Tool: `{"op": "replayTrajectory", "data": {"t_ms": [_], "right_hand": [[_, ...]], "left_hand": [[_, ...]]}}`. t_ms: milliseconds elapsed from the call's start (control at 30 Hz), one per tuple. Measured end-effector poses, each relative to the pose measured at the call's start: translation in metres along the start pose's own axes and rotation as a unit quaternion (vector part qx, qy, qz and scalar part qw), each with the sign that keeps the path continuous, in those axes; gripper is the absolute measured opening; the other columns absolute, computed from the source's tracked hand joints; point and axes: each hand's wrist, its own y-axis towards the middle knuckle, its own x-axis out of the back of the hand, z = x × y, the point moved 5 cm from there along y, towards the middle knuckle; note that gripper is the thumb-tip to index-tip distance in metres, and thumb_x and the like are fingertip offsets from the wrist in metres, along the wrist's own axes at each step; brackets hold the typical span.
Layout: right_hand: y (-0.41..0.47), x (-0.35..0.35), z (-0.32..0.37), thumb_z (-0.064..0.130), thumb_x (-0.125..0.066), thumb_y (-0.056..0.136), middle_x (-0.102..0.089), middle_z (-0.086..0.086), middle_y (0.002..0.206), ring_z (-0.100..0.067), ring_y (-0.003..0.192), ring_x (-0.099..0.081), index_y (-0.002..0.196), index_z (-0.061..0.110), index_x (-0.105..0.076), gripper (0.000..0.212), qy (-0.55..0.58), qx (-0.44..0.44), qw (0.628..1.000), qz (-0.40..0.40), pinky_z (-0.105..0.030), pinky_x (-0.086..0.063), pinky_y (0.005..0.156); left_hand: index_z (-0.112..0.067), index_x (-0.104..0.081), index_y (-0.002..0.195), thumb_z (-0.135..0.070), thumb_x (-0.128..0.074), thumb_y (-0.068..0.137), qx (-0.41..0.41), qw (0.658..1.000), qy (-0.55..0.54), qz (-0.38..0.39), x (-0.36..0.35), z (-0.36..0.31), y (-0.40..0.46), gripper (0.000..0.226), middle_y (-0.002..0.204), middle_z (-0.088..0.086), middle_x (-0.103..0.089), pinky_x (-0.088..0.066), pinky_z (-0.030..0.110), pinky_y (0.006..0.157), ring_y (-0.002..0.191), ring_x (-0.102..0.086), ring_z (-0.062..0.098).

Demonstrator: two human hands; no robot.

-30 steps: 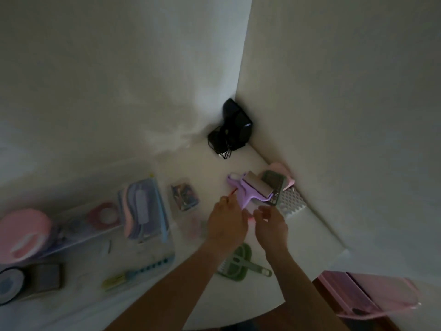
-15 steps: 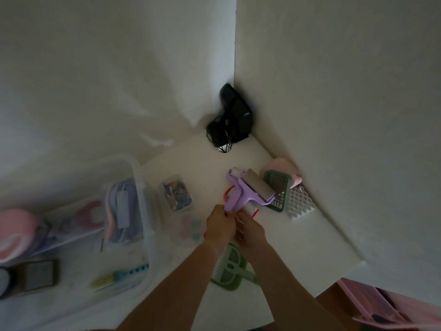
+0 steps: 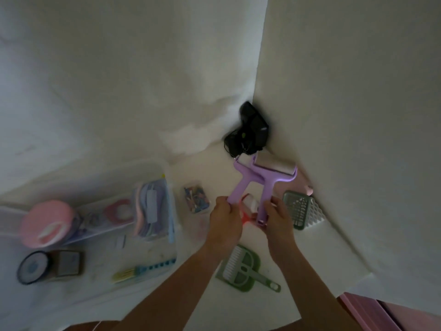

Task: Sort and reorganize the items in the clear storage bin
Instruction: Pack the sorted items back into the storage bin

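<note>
Two purple lint rollers are raised above the white table in front of me. My left hand grips the handle of the left roller. My right hand grips the handle of the right roller, whose white roll shows at the top. A red and white item lies on the table between my hands, partly hidden. The clear storage bin stands at the left with a pouch of pastel items, a pink ring and a blue and yellow brush inside.
A small clear box of coloured clips sits beside the bin. A green dustpan lies near the table's front edge. A green grid basket on a white lattice piece stands by the right wall. A black device fills the corner. A pink round container sits far left.
Both hands closed on the purple rollers' handles and lifted them off the table toward the corner, pulling the two apart. The view shifted rightward.
</note>
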Motion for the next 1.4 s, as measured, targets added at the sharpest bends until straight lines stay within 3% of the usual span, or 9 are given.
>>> {"op": "replayTrajectory", "data": {"t_ms": [100,300,433,567,733,900,1133,1267,1400], "right_hand": [[-0.039,-0.031,0.040,0.009,-0.045,0.102,-0.057,-0.009,0.076,-0.010,0.057,-0.057,0.092,0.004,-0.056,0.015,0.008,0.053,0.998,0.038,-0.025,-0.049,0.054],[-0.127,-0.144,0.056,0.013,-0.049,0.101,-0.058,-0.012,0.073,-0.022,0.060,-0.054,0.083,0.007,-0.061,0.022,-0.040,0.094,0.981,0.163,-0.034,-0.048,0.057],[-0.170,-0.199,0.024,0.020,-0.052,0.101,-0.060,0.002,0.060,-0.015,0.054,-0.054,0.095,0.016,-0.064,0.015,-0.147,0.139,0.950,0.236,-0.035,-0.046,0.055],[-0.186,-0.232,-0.013,0.026,-0.053,0.100,-0.067,0.001,0.070,-0.014,0.057,-0.059,0.102,0.030,-0.061,0.010,-0.251,0.169,0.920,0.249,-0.034,-0.050,0.057],[-0.195,-0.268,-0.063,0.049,-0.062,0.080,-0.070,0.000,0.075,-0.022,0.069,-0.067,0.097,0.035,-0.060,0.021,-0.334,0.119,0.891,0.283,-0.046,-0.056,0.067],[-0.190,-0.288,-0.095,0.026,-0.071,0.080,-0.068,-0.006,0.087,-0.024,0.080,-0.067,0.099,0.021,-0.062,0.022,-0.379,0.084,0.884,0.261,-0.042,-0.057,0.072],[-0.188,-0.323,-0.113,0.025,-0.061,0.087,-0.069,-0.011,0.069,-0.027,0.070,-0.066,0.079,0.003,-0.064,0.023,-0.435,0.130,0.864,0.218,-0.037,-0.053,0.066],[-0.193,-0.337,-0.108,0.026,-0.063,0.085,-0.068,-0.006,0.067,-0.023,0.066,-0.063,0.078,0.010,-0.067,0.018,-0.510,0.166,0.806,0.251,-0.030,-0.045,0.059],[-0.193,-0.345,-0.086,0.030,-0.064,0.083,-0.059,0.001,0.060,-0.014,0.057,-0.052,0.074,0.015,-0.061,0.017,-0.547,0.251,0.761,0.242,-0.029,-0.035,0.055]], "left_hand": [[-0.020,-0.046,0.092,-0.019,-0.044,0.103,-0.071,0.997,0.013,-0.027,0.057,-0.008,-0.016,0.011,0.081,0.006,-0.058,-0.042,0.035,0.065,0.077,-0.057,0.028],[-0.019,-0.055,0.098,-0.020,-0.049,0.101,-0.149,0.981,0.072,-0.102,0.200,0.020,-0.071,0.006,0.075,0.001,-0.066,-0.051,0.040,0.062,0.068,-0.064,0.022],[-0.020,-0.057,0.113,-0.025,-0.047,0.104,-0.111,0.984,0.098,-0.098,0.270,0.076,-0.103,0.014,0.077,-0.006,-0.068,-0.055,0.042,0.065,0.061,-0.063,0.010],[-0.021,-0.061,0.108,-0.021,-0.049,0.102,-0.057,0.981,0.154,-0.106,0.321,0.134,-0.117,0.013,0.079,-0.008,-0.069,-0.055,0.026,0.063,0.062,-0.063,0.005],[-0.015,-0.063,0.111,-0.009,-0.052,0.100,-0.028,0.989,0.111,-0.089,0.345,0.177,-0.109,0.017,0.083,0.003,-0.072,-0.047,0.013,0.054,0.058,-0.063,0.000],[-0.016,-0.068,0.107,-0.014,-0.056,0.098,0.005,0.990,0.115,-0.079,0.361,0.211,-0.093,0.016,0.082,-0.001,-0.074,-0.048,0.011,0.054,0.053,-0.063,-0.001],[-0.021,-0.069,0.093,-0.034,-0.056,0.093,-0.021,0.956,0.287,-0.064,0.402,0.232,-0.074,0.018,0.081,0.000,-0.071,-0.054,0.038,0.072,0.073,-0.068,0.020],[-0.021,-0.070,0.112,-0.034,-0.058,0.096,-0.042,0.928,0.368,-0.026,0.409,0.238,-0.075,0.023,0.100,0.003,-0.072,-0.047,0.033,0.078,0.091,-0.066,0.024],[-0.024,-0.071,0.106,-0.039,-0.060,0.093,-0.078,0.934,0.348,-0.035,0.416,0.230,-0.076,0.022,0.092,-0.003,-0.072,-0.046,0.030,0.074,0.083,-0.065,0.017]]}}
